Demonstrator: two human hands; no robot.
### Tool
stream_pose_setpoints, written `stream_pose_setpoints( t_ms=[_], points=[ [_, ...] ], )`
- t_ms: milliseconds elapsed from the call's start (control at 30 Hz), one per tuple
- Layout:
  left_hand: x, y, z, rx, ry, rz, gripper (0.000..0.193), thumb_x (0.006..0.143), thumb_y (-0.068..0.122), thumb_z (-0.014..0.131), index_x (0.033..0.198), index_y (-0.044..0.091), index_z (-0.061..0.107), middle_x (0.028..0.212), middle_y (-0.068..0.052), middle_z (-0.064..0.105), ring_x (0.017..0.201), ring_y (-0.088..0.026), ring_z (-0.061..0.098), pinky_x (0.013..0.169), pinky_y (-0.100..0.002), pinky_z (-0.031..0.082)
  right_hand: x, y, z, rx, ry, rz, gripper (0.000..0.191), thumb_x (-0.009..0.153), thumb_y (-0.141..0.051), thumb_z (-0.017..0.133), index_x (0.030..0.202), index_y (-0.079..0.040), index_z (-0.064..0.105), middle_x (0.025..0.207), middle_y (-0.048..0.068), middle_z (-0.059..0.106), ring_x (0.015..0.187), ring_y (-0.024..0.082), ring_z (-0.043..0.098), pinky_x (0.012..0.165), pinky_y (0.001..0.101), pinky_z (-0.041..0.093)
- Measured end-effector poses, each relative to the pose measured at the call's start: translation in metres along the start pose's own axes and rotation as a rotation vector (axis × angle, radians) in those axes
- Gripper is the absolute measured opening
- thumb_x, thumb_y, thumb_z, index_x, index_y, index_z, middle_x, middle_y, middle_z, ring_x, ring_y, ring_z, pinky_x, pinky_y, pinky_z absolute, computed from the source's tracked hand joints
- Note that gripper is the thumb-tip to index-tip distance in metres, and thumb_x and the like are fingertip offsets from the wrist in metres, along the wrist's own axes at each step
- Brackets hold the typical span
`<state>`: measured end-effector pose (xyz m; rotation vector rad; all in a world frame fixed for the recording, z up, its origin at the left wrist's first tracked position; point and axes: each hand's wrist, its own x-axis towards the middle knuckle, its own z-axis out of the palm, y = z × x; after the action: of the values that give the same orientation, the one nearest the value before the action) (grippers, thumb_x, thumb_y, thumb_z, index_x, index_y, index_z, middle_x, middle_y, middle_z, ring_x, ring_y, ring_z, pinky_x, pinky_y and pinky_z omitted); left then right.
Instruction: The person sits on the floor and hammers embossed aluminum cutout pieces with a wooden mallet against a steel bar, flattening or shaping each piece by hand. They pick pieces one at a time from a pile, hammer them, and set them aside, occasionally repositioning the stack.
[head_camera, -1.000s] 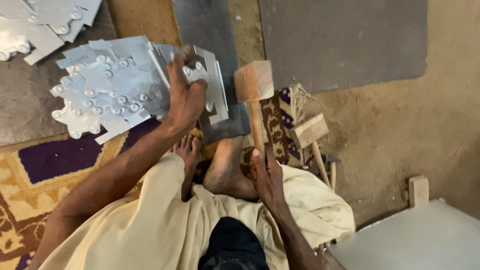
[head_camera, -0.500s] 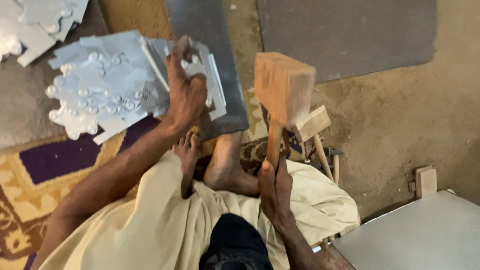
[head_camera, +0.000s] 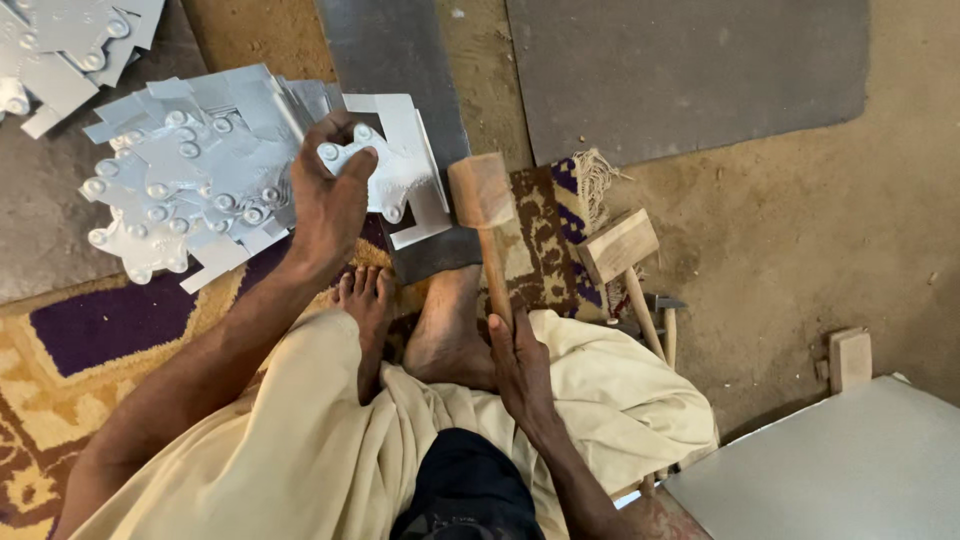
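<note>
Dirt floor (head_camera: 800, 230) workshop setup, with the person sitting cross-legged on a patterned rug (head_camera: 110, 330) in purple, yellow and brown, both bare feet tucked in front of them and pale cream cloth draped over the legs. Left hand (head_camera: 330, 195) is up on a stamped sheet-metal piece (head_camera: 395, 165), a flat silvery cutout with round raised bumps, and the fingers (head_camera: 345, 130) are curled over its top edge so it's gripped and pressed down onto a dark steel plate (head_camera: 400, 60) that runs away from the feet. Right beside that, to the left, there's a messy heap of the same kind of stamped pieces (head_camera: 185, 180), overlapping each other, and another smaller bunch of them (head_camera: 60, 40) in the top left corner on a grey slab. Right hand (head_camera: 520, 365) has its fingers (head_camera: 500, 335) wrapped shut around the lower end of a wooden mallet (head_camera: 485, 215), handle pointing up from the lap and the blocky head sitting just to the right of the metal piece, above the edge of the steel plate; can't tell if the head is actually touching anything. A second wooden mallet (head_camera: 620, 250) lies on the rug fringe just right of the first one. Farther out there's a big grey sheet (head_camera: 690, 70) flat on the floor at the top, a small wooden block (head_camera: 848, 358) on the right, and a pale grey panel (head_camera: 850, 460) in the bottom right corner.
</note>
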<state>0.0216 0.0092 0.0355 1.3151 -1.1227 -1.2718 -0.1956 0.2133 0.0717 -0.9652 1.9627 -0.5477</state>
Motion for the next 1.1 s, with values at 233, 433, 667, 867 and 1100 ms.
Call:
stream_pose_setpoints(
  t_ms=[233,433,667,867,1100],
  points=[
    [0.009,-0.023,0.016,0.212,-0.001,0.392,0.07,0.09,-0.01,0.049,0.157,0.003,0.031,0.132,-0.018,0.041,0.129,-0.028,0.048,0.105,-0.041,0.051,-0.006,-0.008,-0.006,0.254,-0.023,0.001,0.044,0.107,-0.043,0.053,0.104,0.0,0.061,0.065,0.001,0.047,0.057,0.009,0.04,0.048,0.0318,0.032],
    [0.014,-0.024,0.037,0.249,0.015,0.326,0.077,0.086,-0.011,0.045,0.159,0.007,0.029,0.133,-0.017,0.041,0.119,-0.027,0.048,0.088,-0.04,0.055,-0.018,-0.014,-0.01,0.073,0.027,-0.127,0.038,0.105,-0.041,0.048,0.1,-0.004,0.055,0.061,0.0,0.052,0.055,0.009,0.046,0.046,0.0303,0.038],
    [0.016,-0.017,0.029,0.316,-0.025,0.327,0.07,0.09,-0.011,0.054,0.156,0.001,0.034,0.134,-0.018,0.044,0.123,-0.028,0.048,0.098,-0.041,0.051,-0.008,-0.015,-0.01,0.164,0.174,-0.061,0.043,0.107,-0.042,0.051,0.105,0.0,0.053,0.064,0.008,0.052,0.055,0.015,0.049,0.047,0.0361,0.04],
    [0.007,-0.012,0.028,-0.014,-0.055,0.16,0.068,0.089,-0.006,0.045,0.155,0.002,0.03,0.136,-0.015,0.041,0.119,-0.027,0.052,0.085,-0.038,0.06,0.008,-0.014,-0.01,-0.102,0.005,-0.209,0.042,0.106,-0.043,0.048,0.118,-0.003,0.051,0.067,0.005,0.056,0.055,0.016,0.055,0.049,0.0342,0.043],
    [0.011,-0.016,0.025,0.185,-0.028,0.319,0.067,0.092,-0.007,0.051,0.156,0.003,0.035,0.138,-0.016,0.044,0.127,-0.028,0.049,0.098,-0.042,0.054,0.021,-0.025,-0.002,0.062,0.113,-0.214,0.05,0.109,-0.045,0.047,0.101,0.004,0.055,0.065,0.02,0.052,0.055,0.033,0.049,0.05,0.0463,0.039]
  ],
)
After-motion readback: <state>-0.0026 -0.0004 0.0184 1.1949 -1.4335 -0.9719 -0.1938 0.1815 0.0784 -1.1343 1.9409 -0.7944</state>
